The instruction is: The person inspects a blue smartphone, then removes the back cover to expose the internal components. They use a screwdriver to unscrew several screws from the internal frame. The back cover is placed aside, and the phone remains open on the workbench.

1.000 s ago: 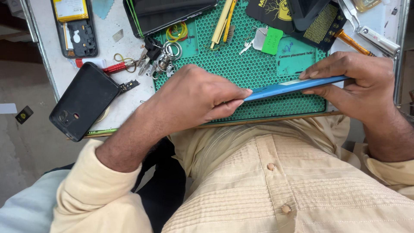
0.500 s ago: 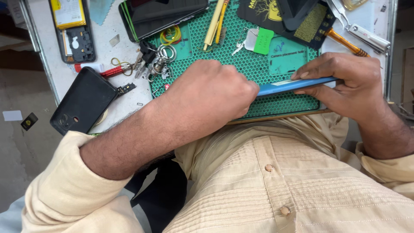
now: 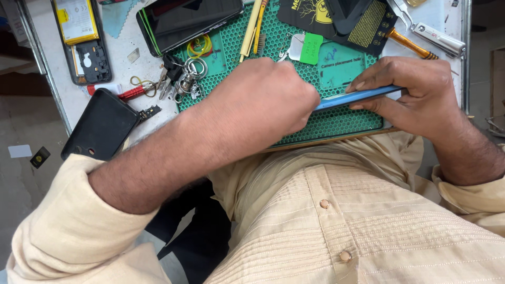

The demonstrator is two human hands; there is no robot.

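The person is sitting at a white workbench with both forearms reaching forward over a green honeycomb work mat.

**Right hand.** The right hand is lying on its side at the right end of the mat, wrist bent inward. The fingers are curling over the top of a thin blue phone and the thumb is pressing along its near edge, so the hand is closing firmly around the device. The phone is standing on edge, tilted slightly, low over the mat near its front border.

**Left hand.** The left hand is crossing in from the left, its bare forearm running diagonally and the cream sleeve pushed back toward the elbow. The hand is curling into a loose fist, knuckles up, and meeting the left end of the blue phone. The fingertips are hidden under the hand, so I cannot tell whether they are pinching a tool or gripping the phone edge itself.

**Surroundings.**
- A bunch of keys and a yellow rubber band are lying near the mat's left edge.
- A dark phone is resting at the top left of the mat.
- A black phone case is lying on the bench, just beside a red-handled tool.
- An opened phone with a yellow battery is sitting at the far left.
- Metal tweezers are lying at the top right.
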